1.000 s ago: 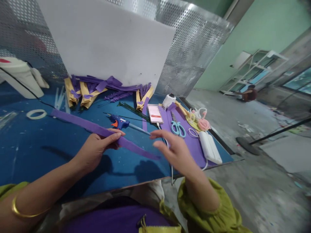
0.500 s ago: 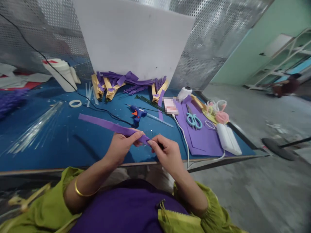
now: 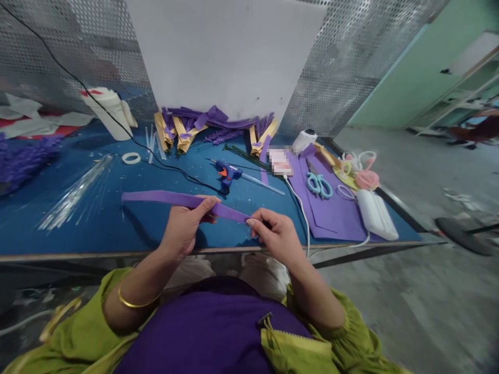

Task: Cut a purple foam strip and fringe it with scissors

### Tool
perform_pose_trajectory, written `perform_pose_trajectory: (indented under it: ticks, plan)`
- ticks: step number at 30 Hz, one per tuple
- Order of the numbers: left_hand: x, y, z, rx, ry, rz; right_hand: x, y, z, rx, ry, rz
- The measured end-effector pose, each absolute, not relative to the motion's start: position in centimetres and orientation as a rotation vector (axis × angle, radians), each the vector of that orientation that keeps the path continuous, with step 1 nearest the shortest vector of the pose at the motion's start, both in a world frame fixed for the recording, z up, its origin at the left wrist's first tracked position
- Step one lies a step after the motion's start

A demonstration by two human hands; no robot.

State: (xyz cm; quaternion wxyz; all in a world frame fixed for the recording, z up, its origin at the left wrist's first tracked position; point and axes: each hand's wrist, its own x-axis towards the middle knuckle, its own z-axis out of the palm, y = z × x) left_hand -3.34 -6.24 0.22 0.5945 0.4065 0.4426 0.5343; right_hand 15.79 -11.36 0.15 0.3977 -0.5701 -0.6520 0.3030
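the purple strip (image 3: 171, 199) runs left to right, just above the near edge of the blue table (image 3: 58, 234), its free end pointing left and its right end dipping toward the person. beyond it lie a blue glue gun (image 3: 226, 173), a black cable (image 3: 163, 166), scissors (image 3: 318, 184) on a purple sheet (image 3: 335, 213) and a white charger (image 3: 376, 214). the left hand (image 3: 183, 228) pinches the strip near its middle, thumb on top; the right hand (image 3: 277, 239) is closed narrowly on its right end.
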Motion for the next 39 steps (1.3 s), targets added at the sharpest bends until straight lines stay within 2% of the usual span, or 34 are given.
perform_pose_trajectory:
  ticks: [4, 10, 16, 21, 29, 34, 39]
  plan:
    - [-3.1, -7.0, -0.2, 0.988, 0.968, 1.097, 15.4, -11.2, 0.3, -1.42, -1.693, 0.688]
    - [-3.3, -7.0, -0.1, 0.85, 1.055, 1.272, 15.5, -11.1, 0.1, -1.385, -1.508, 0.891]
    - [-3.2, -7.2, -0.5, 0.888, 1.086, 1.126, 15.0, -11.1, -0.2, -1.31, -1.366, 0.929]
    - [-2.7, -7.2, -0.8, 0.879, 1.127, 1.213, 14.6, -10.9, -0.2, -1.28, -1.328, 0.952]
    - [-2.2, -6.8, -0.8, 0.8, 1.063, 1.344, 15.4, -10.9, -0.8, -1.315, -1.366, 0.803]
    - [-1.4, -7.0, -0.3, 0.963, 1.063, 1.279, 14.8, -10.5, -0.6, -1.411, -1.74, 0.317]
    - [-2.3, -6.6, 0.4, 1.001, 1.103, 1.336, 15.1, -10.7, 0.4, -1.398, -1.862, 0.173]
